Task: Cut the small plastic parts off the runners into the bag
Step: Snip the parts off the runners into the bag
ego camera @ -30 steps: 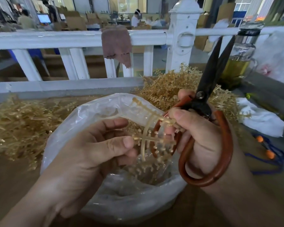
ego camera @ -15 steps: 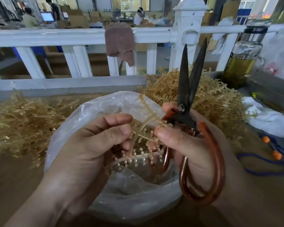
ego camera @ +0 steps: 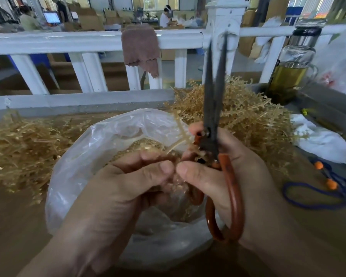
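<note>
1 scissors [ego camera: 213,116] | 1 bag [ego camera: 112,134] | 1 held runner [ego camera: 181,134] | 2 runner piles [ego camera: 18,148] [ego camera: 248,120]

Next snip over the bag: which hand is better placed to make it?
Right. The right hand grips the scissors, blades pointing up beside the runner; the left hand pinches the runner above the bag and holds no tool.
</note>
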